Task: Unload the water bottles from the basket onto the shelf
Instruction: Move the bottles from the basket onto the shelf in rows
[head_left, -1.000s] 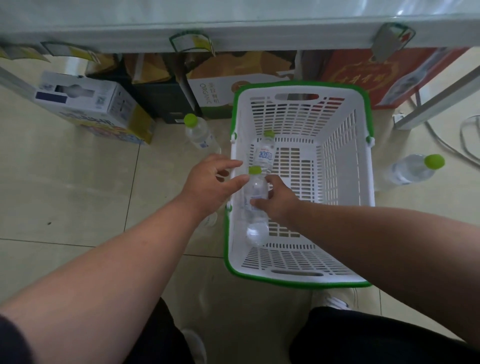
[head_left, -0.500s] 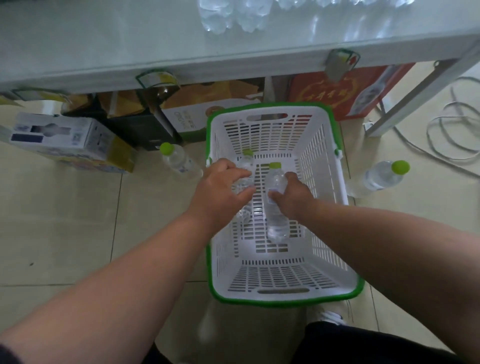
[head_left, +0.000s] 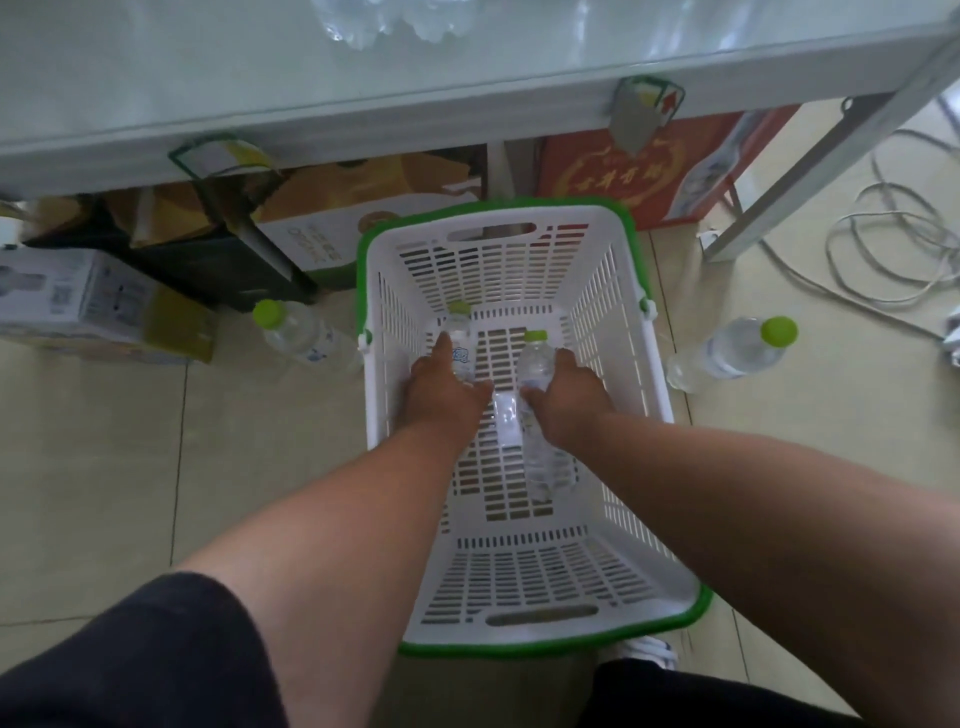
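Two clear plastic water bottles with lime-green caps inside the white slotted basket (head_left: 613, 291), green rim, centre of frame on tiled floor. Left bottle (head_left: 460, 338) upright-ish near the basket's far end, blue-white label showing, cap toward top of frame. Right bottle (head_left: 537, 364) lying along the basket floor, cap pointing up-frame, lower body see-through against the slots.

Left hand (head_left: 447, 387) reaching in from lower left, fingers wrapped on the left bottle's lower body; looks clamped, thumb side hidden. Right hand (head_left: 566, 402) from lower right, fingers closed round the right bottle's upper body just below the shoulder.

Shelf (head_left: 208, 93) across top of frame, pale glossy surface, bases of more bottles (head_left: 395, 23) at its top edge, blurred. Price tags clipped on the shelf's front lip.

Loose bottle (head_left: 301, 330) lying on floor just left of the basket, green cap up-left. Another floor bottle (head_left: 730, 351) right of the basket, cap toward right. Cardboard boxes (head_left: 358, 208) under the shelf behind the basket; red box (head_left: 649, 171) upper right. White cable (head_left: 883, 249) coiled on floor far right. White boxed item (head_left: 88, 299) at left edge.
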